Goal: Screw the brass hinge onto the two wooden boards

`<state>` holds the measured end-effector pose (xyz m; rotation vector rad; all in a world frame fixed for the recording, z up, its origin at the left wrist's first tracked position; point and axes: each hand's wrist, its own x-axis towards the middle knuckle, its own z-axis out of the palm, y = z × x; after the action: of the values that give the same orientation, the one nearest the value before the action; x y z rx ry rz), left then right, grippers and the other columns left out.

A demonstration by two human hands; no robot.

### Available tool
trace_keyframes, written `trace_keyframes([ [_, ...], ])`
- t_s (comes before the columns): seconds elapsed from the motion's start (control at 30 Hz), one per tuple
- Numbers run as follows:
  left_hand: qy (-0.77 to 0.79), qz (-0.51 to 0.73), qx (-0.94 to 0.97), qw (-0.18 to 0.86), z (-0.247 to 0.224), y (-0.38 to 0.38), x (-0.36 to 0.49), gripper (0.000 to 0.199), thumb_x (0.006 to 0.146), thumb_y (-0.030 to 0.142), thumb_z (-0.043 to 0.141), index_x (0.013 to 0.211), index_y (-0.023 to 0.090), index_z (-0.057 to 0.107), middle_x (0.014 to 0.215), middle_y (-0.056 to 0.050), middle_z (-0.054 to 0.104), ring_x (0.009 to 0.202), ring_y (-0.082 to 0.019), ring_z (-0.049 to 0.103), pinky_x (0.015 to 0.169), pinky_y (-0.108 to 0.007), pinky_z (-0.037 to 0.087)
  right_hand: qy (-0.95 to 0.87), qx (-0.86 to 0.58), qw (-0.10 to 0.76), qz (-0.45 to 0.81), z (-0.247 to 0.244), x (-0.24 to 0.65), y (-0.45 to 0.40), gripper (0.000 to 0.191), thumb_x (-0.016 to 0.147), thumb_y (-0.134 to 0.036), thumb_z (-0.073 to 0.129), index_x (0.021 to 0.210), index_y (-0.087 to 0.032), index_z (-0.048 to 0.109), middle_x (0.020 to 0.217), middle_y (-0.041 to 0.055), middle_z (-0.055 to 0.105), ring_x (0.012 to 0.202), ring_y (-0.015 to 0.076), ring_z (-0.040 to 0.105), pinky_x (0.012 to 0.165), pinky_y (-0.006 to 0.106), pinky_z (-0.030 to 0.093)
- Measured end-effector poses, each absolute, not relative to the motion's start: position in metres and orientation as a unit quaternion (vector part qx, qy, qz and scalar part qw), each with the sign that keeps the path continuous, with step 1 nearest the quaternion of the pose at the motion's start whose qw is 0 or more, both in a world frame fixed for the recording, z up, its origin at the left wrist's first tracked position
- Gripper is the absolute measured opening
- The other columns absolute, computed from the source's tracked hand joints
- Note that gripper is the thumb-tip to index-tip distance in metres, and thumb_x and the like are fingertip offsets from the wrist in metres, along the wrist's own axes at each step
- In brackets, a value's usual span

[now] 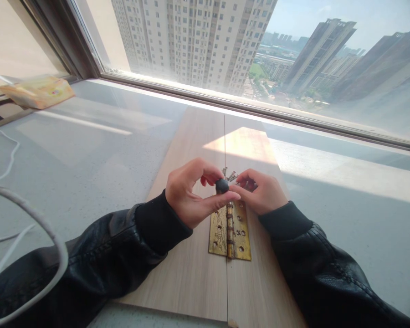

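A small black rounded piece [222, 186] is pinched between the thumb and fingers of my left hand [194, 193]; its kind I cannot make out. My right hand [261, 191] is just to its right with the fingers curled in, its fingertips at or touching the black piece. Whatever those fingers may hold is hidden. Below both hands lies a worn brass hinge [235, 230], spread flat across the seam of two pale wooden boards [187, 273]. Several metal screws [231, 176] lie loose on the boards just beyond my fingers.
White cable [59, 255] loops across the left foreground, over my left sleeve. A yellowish soft packet [39, 91] lies at the far left of the pale speckled sill [123, 150]. Beyond runs the window frame [225, 105], and a sunlit patch falls across the boards' far end.
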<state>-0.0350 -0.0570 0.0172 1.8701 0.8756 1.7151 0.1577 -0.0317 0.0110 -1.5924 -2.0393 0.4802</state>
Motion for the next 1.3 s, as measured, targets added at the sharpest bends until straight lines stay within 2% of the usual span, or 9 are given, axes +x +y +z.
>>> trace_keyframes([
  [0.1, 0.303, 0.618, 0.688, 0.233, 0.018, -0.055, -0.036, 0.03, 0.058, 0.027, 0.081, 0.074, 0.014, 0.06, 0.066, -0.002, 0.06, 0.059, -0.011, 0.053, 0.055, -0.027, 0.047, -0.746, -0.586, 0.258, 0.181, 0.01, 0.158, -0.031, 0.021, 0.068, -0.039, 0.065, 0.071, -0.018, 0.06, 0.06, -0.0011, 0.058, 0.051, 0.0113, 0.045, 0.053, 0.028, 0.038],
  [0.33, 0.259, 0.585, 0.732, 0.235, 0.027, -0.056, -0.036, 0.024, 0.065, 0.022, 0.076, 0.084, 0.012, 0.066, 0.068, -0.004, 0.063, 0.062, -0.011, 0.055, 0.058, -0.026, 0.047, -0.74, -0.586, 0.268, 0.194, 0.011, 0.158, -0.031, 0.021, 0.066, -0.038, 0.065, 0.068, -0.018, 0.06, 0.056, -0.0023, 0.054, 0.049, 0.0107, 0.043, 0.051, 0.027, 0.036],
  [0.57, 0.262, 0.556, 0.751, 0.241, 0.027, -0.057, -0.038, 0.026, 0.072, 0.015, 0.069, 0.097, 0.009, 0.066, 0.083, -0.009, 0.069, 0.074, -0.013, 0.061, 0.07, -0.028, 0.051, -0.727, -0.581, 0.302, 0.207, 0.008, 0.158, -0.032, 0.018, 0.07, -0.035, 0.062, 0.07, -0.017, 0.061, 0.055, -0.0024, 0.053, 0.05, 0.0104, 0.042, 0.051, 0.027, 0.035],
  [0.77, 0.301, 0.606, 0.719, 0.16, 0.023, -0.054, -0.035, 0.022, 0.062, 0.026, 0.078, 0.074, 0.015, 0.063, 0.064, -0.003, 0.065, 0.06, -0.012, 0.055, 0.059, -0.028, 0.049, -0.723, -0.577, 0.317, 0.212, 0.008, 0.158, -0.032, 0.018, 0.069, -0.035, 0.062, 0.069, -0.017, 0.061, 0.057, -0.0017, 0.055, 0.051, 0.0107, 0.043, 0.051, 0.027, 0.036],
  [0.9, 0.28, 0.612, 0.728, 0.125, 0.025, -0.055, -0.033, 0.026, 0.057, 0.025, 0.081, 0.069, 0.013, 0.061, 0.064, -0.004, 0.064, 0.06, -0.012, 0.057, 0.057, -0.027, 0.049, -0.721, -0.575, 0.319, 0.218, 0.008, 0.157, -0.032, 0.016, 0.069, -0.034, 0.062, 0.068, -0.017, 0.061, 0.056, -0.0018, 0.056, 0.05, 0.0104, 0.043, 0.051, 0.027, 0.036],
  [1.03, 0.28, 0.616, 0.729, 0.1, 0.028, -0.058, -0.033, 0.024, 0.057, 0.022, 0.081, 0.068, 0.011, 0.062, 0.066, -0.006, 0.064, 0.062, -0.013, 0.059, 0.058, -0.027, 0.05, -0.721, -0.575, 0.318, 0.221, 0.008, 0.157, -0.032, 0.016, 0.069, -0.034, 0.063, 0.068, -0.017, 0.061, 0.056, -0.002, 0.056, 0.05, 0.0102, 0.042, 0.051, 0.027, 0.036],
  [1.3, 0.277, 0.585, 0.758, 0.082, 0.028, -0.057, -0.035, 0.015, 0.068, 0.017, 0.072, 0.079, 0.012, 0.065, 0.074, -0.007, 0.068, 0.067, -0.014, 0.057, 0.062, -0.029, 0.049, -0.72, -0.577, 0.315, 0.22, 0.006, 0.158, -0.032, 0.019, 0.069, -0.036, 0.064, 0.068, -0.017, 0.06, 0.054, -0.0027, 0.052, 0.049, 0.0103, 0.043, 0.051, 0.027, 0.035],
])
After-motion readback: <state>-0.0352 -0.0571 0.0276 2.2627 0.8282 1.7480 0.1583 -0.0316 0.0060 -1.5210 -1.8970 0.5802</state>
